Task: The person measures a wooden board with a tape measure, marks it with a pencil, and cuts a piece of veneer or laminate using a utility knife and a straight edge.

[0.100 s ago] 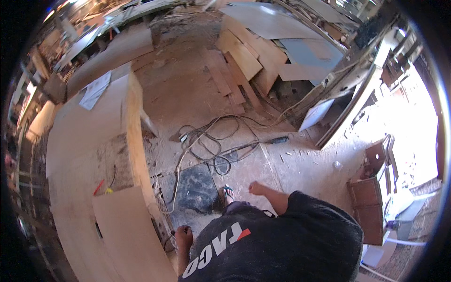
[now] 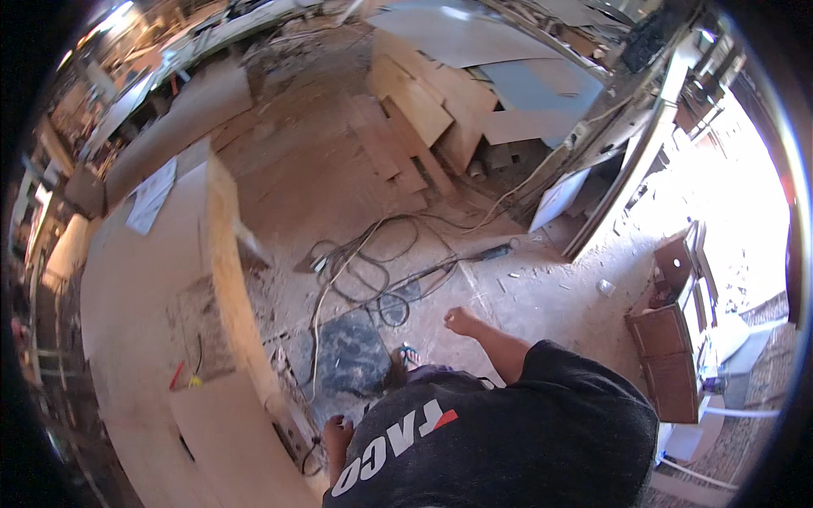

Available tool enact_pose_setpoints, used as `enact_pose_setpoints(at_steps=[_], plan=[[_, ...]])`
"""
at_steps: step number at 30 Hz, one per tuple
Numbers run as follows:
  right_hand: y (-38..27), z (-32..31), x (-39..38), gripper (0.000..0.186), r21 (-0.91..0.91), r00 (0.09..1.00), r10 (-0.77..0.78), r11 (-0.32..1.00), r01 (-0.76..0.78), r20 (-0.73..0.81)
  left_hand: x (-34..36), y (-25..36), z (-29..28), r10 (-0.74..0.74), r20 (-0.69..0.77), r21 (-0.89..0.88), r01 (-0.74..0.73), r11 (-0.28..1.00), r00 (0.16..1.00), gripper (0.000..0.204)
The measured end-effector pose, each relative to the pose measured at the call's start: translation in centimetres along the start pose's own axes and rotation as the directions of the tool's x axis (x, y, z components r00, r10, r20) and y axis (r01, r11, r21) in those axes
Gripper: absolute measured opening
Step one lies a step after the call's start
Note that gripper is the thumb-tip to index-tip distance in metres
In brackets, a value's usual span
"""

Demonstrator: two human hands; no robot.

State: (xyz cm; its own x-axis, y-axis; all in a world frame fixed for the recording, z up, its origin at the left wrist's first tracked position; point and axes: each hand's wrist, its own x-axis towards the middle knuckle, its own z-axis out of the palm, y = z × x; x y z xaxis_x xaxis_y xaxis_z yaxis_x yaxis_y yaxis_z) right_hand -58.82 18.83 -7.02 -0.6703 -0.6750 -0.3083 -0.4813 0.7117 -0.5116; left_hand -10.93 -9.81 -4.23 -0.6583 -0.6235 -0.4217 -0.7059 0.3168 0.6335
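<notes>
My left hand (image 2: 339, 433) hangs low by my side, close to the wooden bench edge with a socket strip and dark cable (image 2: 298, 430); its fingers are curled, and whatever they hold, if anything, is too small to make out. My right hand (image 2: 461, 322) is held out in front of me, fingers loosely closed with nothing visible in them, over the dusty floor. A plywood-topped bench (image 2: 127, 305) stands at my left, with a red tool (image 2: 178, 372) and paper sheets (image 2: 151, 195) on it. Tangled cables (image 2: 364, 262) lie on the floor ahead, beyond my sandalled foot (image 2: 410, 356).
Stacked boards (image 2: 423, 102) lean at the back centre, with loose planks (image 2: 385, 152) on the floor before them. Upright panels (image 2: 559, 203) stand at the right, and brown cardboard boxes (image 2: 665, 356) sit near the bright opening at the far right.
The view has shifted slightly as I move forward. My right hand has swung a little higher and farther out; my left hand is slightly lower in the picture.
</notes>
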Motion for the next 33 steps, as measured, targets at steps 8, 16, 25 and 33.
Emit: enact_pose_setpoints(at_steps=[8,16,25,33], plan=[[11.5,-7.4,-3.0,0.021,0.131,0.904,0.424,0.894,-0.428,0.059,5.8,8.1,2.0,-0.138,0.288,-0.122,0.179,0.976,0.948,0.045],[16.6,0.7,-11.1,0.017,-0.562,0.782,0.199,0.797,0.221,0.591,20.4,10.7,-2.5,0.127,0.392,-0.068,-0.109,0.992,0.911,0.041],[3.8,-2.3,-8.0,0.027,0.341,0.513,0.754,0.395,-0.853,0.411,38.4,15.2,-7.3,0.11,0.383,0.333,-0.249,0.91,0.917,0.047],[5.2,-9.8,5.7,0.033,0.296,0.721,0.61,0.659,-0.692,0.327,41.9,18.1,-9.8,0.021,0.134,0.263,-0.056,0.963,0.991,0.048]])
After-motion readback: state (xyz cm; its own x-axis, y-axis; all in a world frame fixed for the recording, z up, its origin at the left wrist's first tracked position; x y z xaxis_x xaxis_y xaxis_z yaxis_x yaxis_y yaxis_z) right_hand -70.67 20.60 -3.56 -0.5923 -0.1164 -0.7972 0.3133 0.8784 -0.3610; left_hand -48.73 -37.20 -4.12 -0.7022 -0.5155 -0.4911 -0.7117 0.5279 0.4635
